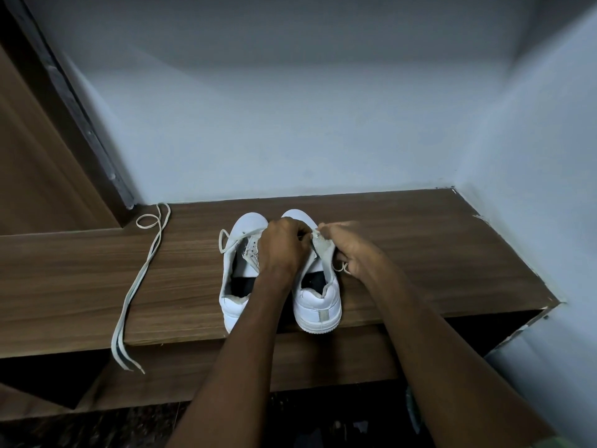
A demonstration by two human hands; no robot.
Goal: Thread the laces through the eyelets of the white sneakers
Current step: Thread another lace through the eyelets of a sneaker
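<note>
Two white sneakers stand side by side on a wooden shelf [420,253], toes toward the wall. The left sneaker [237,286] has a lace looping out at its left side. My left hand [282,245] rests over the front of the right sneaker [318,305], fingers closed at its eyelets. My right hand [347,248] pinches the lace end beside the raised grey tongue [321,250]; a loop of lace [342,268] shows under this hand. What my left fingers pinch is hidden.
A second loose lace [139,276] lies on the shelf's left part, its ends hanging over the front edge. A grey wall backs the shelf and closes it on the right. A brown door frame [64,108] stands at the left.
</note>
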